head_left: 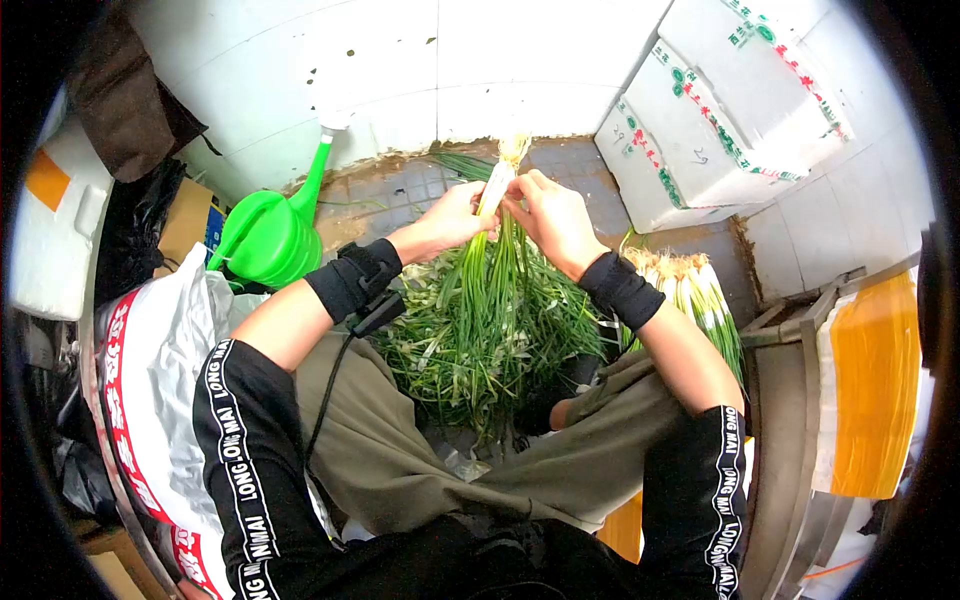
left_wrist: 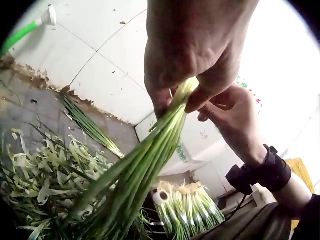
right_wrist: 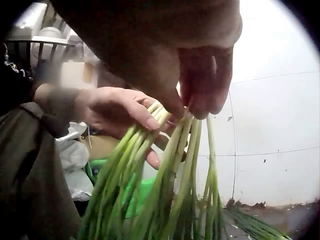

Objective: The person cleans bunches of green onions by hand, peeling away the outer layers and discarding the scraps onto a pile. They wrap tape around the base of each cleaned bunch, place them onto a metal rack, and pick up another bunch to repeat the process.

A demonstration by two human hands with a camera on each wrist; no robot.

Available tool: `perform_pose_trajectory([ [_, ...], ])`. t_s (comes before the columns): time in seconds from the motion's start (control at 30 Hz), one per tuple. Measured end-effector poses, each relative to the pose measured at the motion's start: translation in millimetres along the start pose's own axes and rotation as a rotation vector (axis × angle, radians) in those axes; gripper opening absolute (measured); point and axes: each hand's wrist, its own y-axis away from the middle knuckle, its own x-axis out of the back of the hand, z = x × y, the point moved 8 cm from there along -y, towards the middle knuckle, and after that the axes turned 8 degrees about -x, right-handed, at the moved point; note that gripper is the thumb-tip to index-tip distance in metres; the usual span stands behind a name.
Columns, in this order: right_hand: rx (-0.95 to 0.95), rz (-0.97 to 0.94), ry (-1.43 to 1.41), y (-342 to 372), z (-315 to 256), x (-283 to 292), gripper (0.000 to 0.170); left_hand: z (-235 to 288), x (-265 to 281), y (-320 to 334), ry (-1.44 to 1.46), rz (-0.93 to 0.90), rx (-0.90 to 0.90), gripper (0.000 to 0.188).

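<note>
Over the pile, both hands hold green onions (head_left: 492, 262), white root ends up and long green leaves hanging down. My left hand (head_left: 447, 218) grips part of the bunch around its pale stems, thumb along the front. From the other side my right hand (head_left: 556, 222) pinches several stems near their white ends between thumb and fingers. In the right wrist view, the left-hand stems (right_wrist: 132, 145) and the right-hand stems (right_wrist: 192, 145) hang as two groups side by side. Beneath lies a heap of loose green leaves and peelings (head_left: 415, 335) on the floor between the legs.
Banded green onion bundles (left_wrist: 187, 207) stand at the right. More green onions (left_wrist: 92, 125) lie near the wall. A green watering can (head_left: 268, 235) and a white sack (head_left: 165, 370) are at the left, stacked white foam boxes (head_left: 690, 130) at back right, a metal frame (head_left: 790, 330) right.
</note>
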Motion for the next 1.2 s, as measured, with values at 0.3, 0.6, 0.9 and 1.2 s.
perform_pose_trajectory([
  [0.3, 0.12, -0.029, 0.096, -1.3, -8.1, -8.0, 0.011, -3.4, -1.1, 1.8, 0.056, 0.031, 0.036, 0.036],
  [0.6, 0.361, -0.002, 0.303, -9.7, -19.5, 17.0, 0.023, 13.0, 10.3, 3.0, -0.171, 0.196, 0.005, 0.027],
  [0.9, 0.222, 0.06, 0.46, -21.4, 3.6, 36.8, 0.021, 25.4, 3.2, -12.0, -0.247, 0.214, -0.023, 0.024],
  [1.2, -0.071, 0.299, 0.317, -32.7, 74.6, 99.8, 0.007, -8.5, 17.7, -2.2, -0.231, 0.148, 0.012, 0.017],
])
